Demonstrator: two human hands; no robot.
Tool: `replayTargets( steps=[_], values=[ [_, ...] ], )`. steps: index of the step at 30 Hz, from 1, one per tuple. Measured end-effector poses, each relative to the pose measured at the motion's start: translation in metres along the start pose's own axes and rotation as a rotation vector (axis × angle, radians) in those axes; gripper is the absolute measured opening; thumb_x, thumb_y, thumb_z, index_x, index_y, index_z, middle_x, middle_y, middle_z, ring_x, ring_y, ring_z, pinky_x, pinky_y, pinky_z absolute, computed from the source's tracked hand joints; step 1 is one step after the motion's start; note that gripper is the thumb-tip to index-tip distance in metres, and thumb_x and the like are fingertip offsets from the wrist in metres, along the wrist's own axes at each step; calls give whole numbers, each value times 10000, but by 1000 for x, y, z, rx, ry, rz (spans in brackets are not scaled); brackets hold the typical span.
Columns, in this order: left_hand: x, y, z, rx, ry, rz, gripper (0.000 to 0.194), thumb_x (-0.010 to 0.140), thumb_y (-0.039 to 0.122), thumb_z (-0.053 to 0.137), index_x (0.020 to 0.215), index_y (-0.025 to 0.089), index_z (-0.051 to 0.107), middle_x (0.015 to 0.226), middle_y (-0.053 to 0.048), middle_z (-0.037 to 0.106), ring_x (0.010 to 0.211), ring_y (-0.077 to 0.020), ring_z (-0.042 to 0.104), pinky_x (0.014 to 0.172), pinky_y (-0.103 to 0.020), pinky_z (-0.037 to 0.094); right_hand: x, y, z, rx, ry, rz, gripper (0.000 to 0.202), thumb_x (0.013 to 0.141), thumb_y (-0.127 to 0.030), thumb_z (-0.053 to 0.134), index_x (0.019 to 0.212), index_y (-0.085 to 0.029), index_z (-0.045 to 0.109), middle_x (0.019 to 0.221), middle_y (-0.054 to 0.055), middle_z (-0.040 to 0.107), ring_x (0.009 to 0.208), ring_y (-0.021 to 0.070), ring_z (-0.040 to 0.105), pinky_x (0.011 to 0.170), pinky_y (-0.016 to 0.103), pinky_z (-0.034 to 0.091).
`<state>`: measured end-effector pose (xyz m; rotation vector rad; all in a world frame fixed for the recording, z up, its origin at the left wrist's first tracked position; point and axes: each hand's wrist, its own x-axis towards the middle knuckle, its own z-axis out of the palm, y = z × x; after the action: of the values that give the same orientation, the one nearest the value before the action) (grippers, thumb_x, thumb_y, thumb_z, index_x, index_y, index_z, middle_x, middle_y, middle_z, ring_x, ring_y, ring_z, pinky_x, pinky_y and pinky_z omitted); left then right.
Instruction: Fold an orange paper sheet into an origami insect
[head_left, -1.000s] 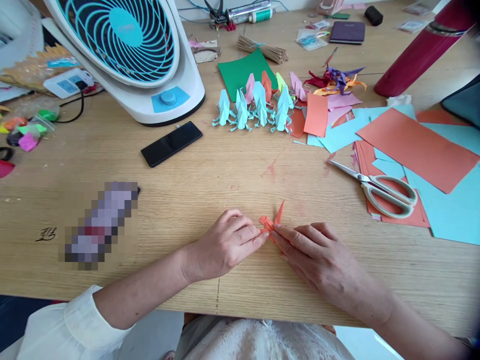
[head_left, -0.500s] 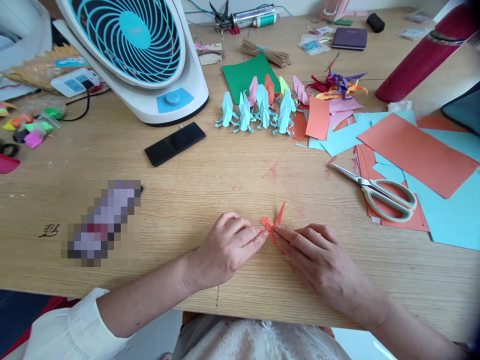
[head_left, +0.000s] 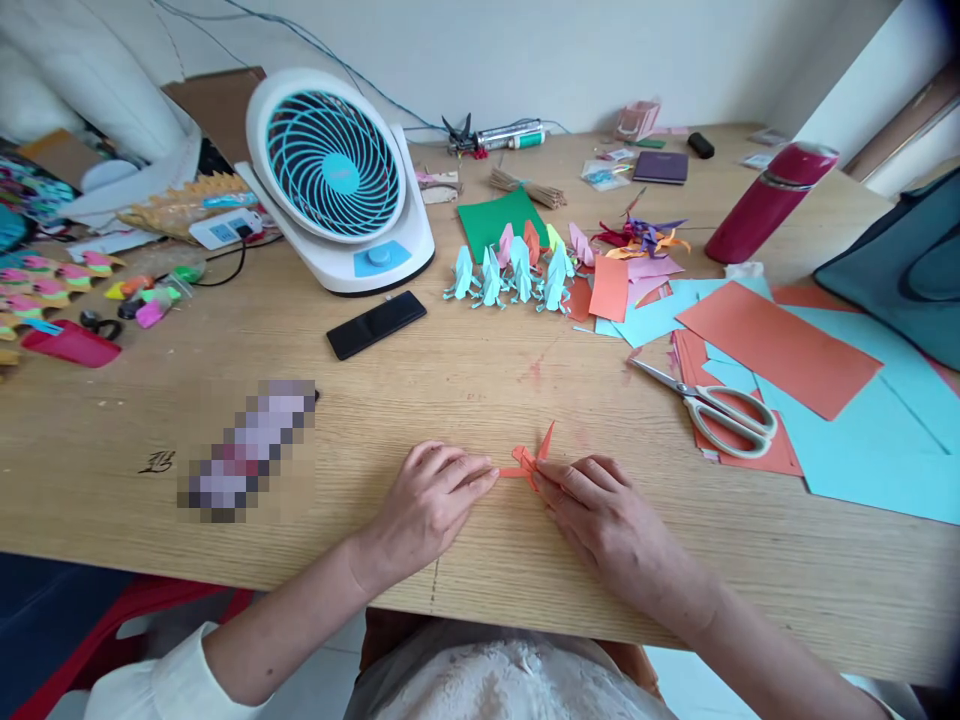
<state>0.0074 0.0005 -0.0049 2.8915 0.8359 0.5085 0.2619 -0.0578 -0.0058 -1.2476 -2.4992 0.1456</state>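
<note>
orange paper figure (head_left: 529,462) flat on counter (head_left: 450,390) near front edge, between hands; long axis left-right. left hand (head_left: 431,500) fingers pinching left tip, right hand (head_left: 607,515) fingers pressing right part.

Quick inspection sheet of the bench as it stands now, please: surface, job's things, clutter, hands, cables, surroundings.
Surface: wooden table, faint reddish marks near the middle.
Job's things: orange paper fold flat on the table, one tip raised.
Clutter: scissors on orange and blue sheets; folded paper figures; black phone; red bottle lying tilted.
Hands: left hand and right hand press fingertips on the fold.
Cables: black cable beside the fan; thin wires along the wall.
Surroundings: dark bag at right.
</note>
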Motion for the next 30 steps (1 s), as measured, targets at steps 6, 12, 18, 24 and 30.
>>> replayTargets(
  steps=[6, 12, 18, 24, 30],
  values=[
    [1, 8, -10, -35, -48, -93, 370, 897, 77, 537, 1216, 221, 656, 1232, -77, 652, 1089, -233, 541, 943, -441, 435, 5, -7, 9, 0, 101, 42, 213, 969, -128, 512, 1109, -128, 672, 1099, 116, 667, 898, 225, 567, 799, 393, 521],
    [43, 13, -7, -165, -69, -271, 159, 925, 197, 564, 871, 184, 713, 924, -47, 671, 900, -181, 596, 836, -323, 466, 9, -8, 13, 32, 196, 68, 232, 989, -139, 471, 1040, -166, 696, 1038, 110, 685, 856, 214, 592, 770, 383, 551],
    [76, 19, -2, -231, -247, -491, 101, 814, 218, 694, 725, 192, 654, 758, -2, 678, 756, -182, 615, 718, -292, 429, 8, -7, 15, 61, 199, 80, 198, 968, -135, 506, 983, -153, 703, 991, 115, 676, 846, 237, 592, 753, 408, 562],
    [68, 28, 3, -317, -193, -583, 96, 742, 129, 700, 703, 187, 634, 745, 3, 672, 745, -176, 611, 682, -273, 405, 2, -7, 16, 193, 176, 136, 197, 955, -98, 504, 984, -169, 686, 1047, 117, 633, 930, 246, 591, 821, 427, 548],
    [63, 38, 13, -497, -69, -623, 68, 769, 169, 681, 715, 178, 640, 775, -7, 706, 735, -161, 636, 692, -256, 445, -2, -4, 14, 438, 254, 250, 215, 929, -65, 511, 994, -198, 668, 1101, 101, 586, 942, 208, 609, 829, 363, 538]
  ],
)
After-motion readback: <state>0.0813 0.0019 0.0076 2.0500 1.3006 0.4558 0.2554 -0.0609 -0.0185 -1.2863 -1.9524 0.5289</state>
